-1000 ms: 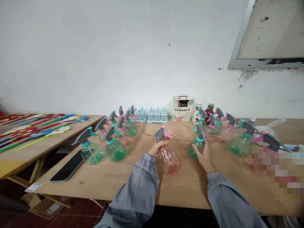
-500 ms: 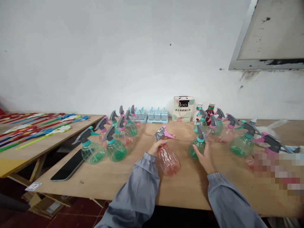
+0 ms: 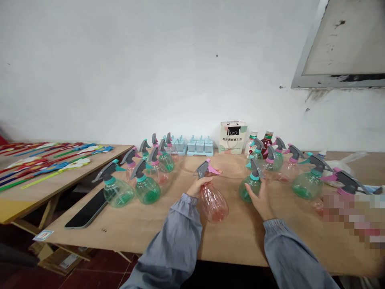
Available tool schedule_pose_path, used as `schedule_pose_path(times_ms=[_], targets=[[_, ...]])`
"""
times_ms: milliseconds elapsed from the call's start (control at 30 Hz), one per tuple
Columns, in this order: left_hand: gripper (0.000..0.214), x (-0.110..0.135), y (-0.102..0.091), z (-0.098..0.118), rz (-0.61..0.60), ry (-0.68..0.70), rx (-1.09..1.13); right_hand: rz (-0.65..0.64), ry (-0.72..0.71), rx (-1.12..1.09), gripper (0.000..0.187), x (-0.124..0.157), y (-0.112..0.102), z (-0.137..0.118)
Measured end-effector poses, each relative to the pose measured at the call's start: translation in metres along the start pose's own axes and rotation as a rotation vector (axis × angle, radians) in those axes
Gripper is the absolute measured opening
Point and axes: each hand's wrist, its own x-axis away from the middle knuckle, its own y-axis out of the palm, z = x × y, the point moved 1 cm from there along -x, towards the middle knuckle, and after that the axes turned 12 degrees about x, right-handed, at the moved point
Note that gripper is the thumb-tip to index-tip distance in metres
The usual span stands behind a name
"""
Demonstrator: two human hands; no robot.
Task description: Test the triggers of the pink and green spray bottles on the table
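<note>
Clock centred on the held bottle, 12 toward the wall. Surface: tan wood-look tabletop (image 3: 237, 241), pushed up against a pale grey, scuffed wall (image 3: 135, 68). Metal-framed panel (image 3: 345, 44) high on the wall at 1, grimy below. Second table (image 3: 18, 204) at 9-10, loaded with coloured long-handled items (image 3: 45, 166). Dark red tile floor (image 3: 90, 277) at 8, flattened cardboard (image 3: 57, 261) on it.

On the main top: phone (image 3: 86, 210) flat at 9. Left cluster of spray bottles (image 3: 147, 188) at 10-11, green and pink mixed, standing upright. Light blue moulds (image 3: 200, 145) and paper bag (image 3: 232, 138) around 12, near the wall. Right cluster of spray bottles (image 3: 307, 184) at 1-3. Pixelated patch at 3, contents unreadable.

Left hand (image 3: 201, 185): curled round the neck of the pink spray bottle (image 3: 214, 204), just under its trigger head. Bottle is tilted, head toward 11, base toward 5; can't tell if base touches the table.

Right hand (image 3: 261, 197): at 2-3, thumb spread well away from fingers, nothing clearly gripped. It overlaps the nearest green spray bottle (image 3: 253, 184); contact can't be confirmed.
</note>
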Motion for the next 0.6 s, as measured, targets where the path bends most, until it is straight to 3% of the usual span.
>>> schedule_pose_path(times_ms=[200,333,433,600], targets=[[0.030,0.002,-0.003,0.000,0.135,0.030,-0.089,0.013,-0.021,0.003,0.059,0.000,0.001,0.001],[0.029,0.000,-0.009,0.013,0.144,0.230,-0.277,-0.002,-0.008,-0.006,0.060,0.001,0.001,0.004],[0.027,-0.006,-0.026,0.026,0.231,0.361,-0.504,-0.026,0.002,-0.013,0.060,0.002,0.002,0.005],[0.015,-0.018,-0.070,0.037,0.453,0.419,-0.654,-0.021,0.013,-0.014,0.062,0.001,0.003,0.007]])
